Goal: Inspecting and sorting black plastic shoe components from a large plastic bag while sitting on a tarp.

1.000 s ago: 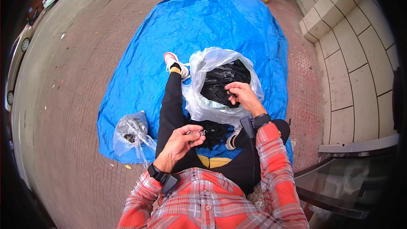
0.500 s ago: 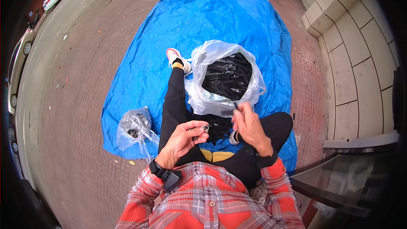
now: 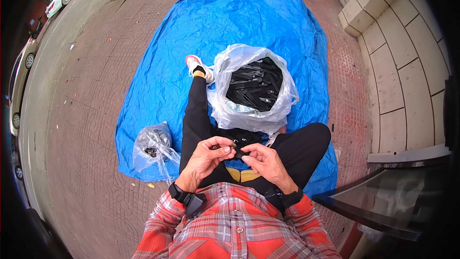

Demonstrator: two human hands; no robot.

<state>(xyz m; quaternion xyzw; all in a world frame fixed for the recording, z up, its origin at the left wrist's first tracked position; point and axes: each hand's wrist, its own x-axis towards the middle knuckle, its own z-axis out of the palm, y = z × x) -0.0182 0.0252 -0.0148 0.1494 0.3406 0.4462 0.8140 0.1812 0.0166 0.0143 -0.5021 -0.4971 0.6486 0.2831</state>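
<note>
My left hand point(image 3: 207, 157) is closed in a pinch on small metal rings point(image 3: 232, 146), some partly hidden in the curled fingers. Just to the right, the fingertips of my right hand point(image 3: 266, 162) come together on what looks like a short black strip, blurred against the dark pieces behind. Both hands hover over my lap, their fingertips a small gap apart. Under them, a heap of black pieces point(image 3: 244, 137) lies between my legs. Beyond stands an open clear plastic bag point(image 3: 225, 110) filled with flat black strips point(image 3: 254, 84).
A blue tarp point(image 3: 230, 14) spreads beneath me on the paving. Left of my leg sits a smaller clear bag point(image 3: 152, 140) with metal bits inside. A tiled wall point(image 3: 402, 67) and a dark glass-topped frame point(image 3: 383, 196) border the right side.
My right hand has come down and toward the left from the big bag's near edge to beside my left hand. My left hand stays almost in place, still holding the metal rings.
</note>
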